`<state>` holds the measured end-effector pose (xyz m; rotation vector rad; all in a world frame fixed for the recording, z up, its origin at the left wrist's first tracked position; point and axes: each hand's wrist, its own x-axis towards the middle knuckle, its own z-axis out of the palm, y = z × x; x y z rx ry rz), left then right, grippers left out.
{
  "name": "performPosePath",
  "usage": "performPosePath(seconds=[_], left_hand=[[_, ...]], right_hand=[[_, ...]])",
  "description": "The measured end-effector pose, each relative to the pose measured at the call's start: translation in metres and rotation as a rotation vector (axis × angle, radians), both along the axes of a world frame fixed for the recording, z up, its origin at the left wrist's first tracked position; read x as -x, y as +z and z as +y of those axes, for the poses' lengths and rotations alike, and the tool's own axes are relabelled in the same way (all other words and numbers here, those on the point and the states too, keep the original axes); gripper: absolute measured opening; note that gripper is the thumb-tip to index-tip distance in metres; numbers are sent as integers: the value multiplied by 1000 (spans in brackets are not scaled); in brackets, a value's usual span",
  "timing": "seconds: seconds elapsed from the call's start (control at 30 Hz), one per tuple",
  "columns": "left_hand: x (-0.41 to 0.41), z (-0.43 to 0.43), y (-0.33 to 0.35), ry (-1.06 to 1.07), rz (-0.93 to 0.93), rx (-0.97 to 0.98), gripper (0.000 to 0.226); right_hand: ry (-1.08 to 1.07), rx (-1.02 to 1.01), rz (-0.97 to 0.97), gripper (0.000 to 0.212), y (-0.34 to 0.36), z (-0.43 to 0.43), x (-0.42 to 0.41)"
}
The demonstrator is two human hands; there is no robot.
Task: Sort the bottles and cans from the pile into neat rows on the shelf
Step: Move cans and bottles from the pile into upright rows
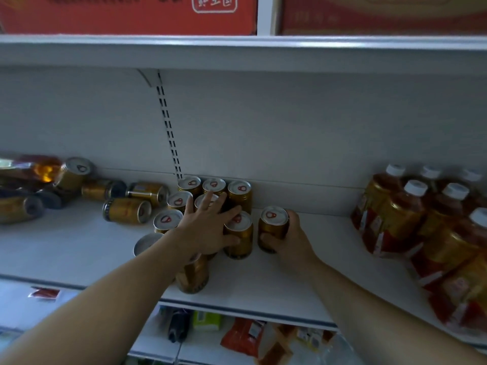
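Several gold cans stand upright in rows at the middle of the white shelf. My left hand lies spread over the rows, fingers apart, its thumb against the side of one upright can. My right hand grips a gold can standing upright just right of the rows. A pile of gold cans and bottles lies on its side at the shelf's left. Amber bottles with white caps stand in rows at the right.
An upper shelf carries red cartons overhead. A slotted upright runs down the back panel. Below the shelf's front edge lie packets and small goods. Bare shelf shows between the held can and the bottles.
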<state>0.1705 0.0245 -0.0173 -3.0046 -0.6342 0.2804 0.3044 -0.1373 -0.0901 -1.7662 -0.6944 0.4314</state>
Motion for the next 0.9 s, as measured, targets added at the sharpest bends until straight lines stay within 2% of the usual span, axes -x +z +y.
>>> performPosePath(seconds=[0.27, 0.47, 0.6, 0.9], left_hand=[[-13, 21, -4, 50, -36, 145, 78], [-20, 28, -1, 67, -44, 179, 80], [-22, 31, -4, 107, -82, 202, 73], [-23, 29, -8, 130, -118, 202, 72]], right_hand=[[-17, 20, -68, 58, 5, 20, -16], [-18, 91, -93, 57, 3, 34, -31], [-8, 122, -78, 65, 3, 49, -40], [-36, 107, -76, 65, 6, 69, -52]])
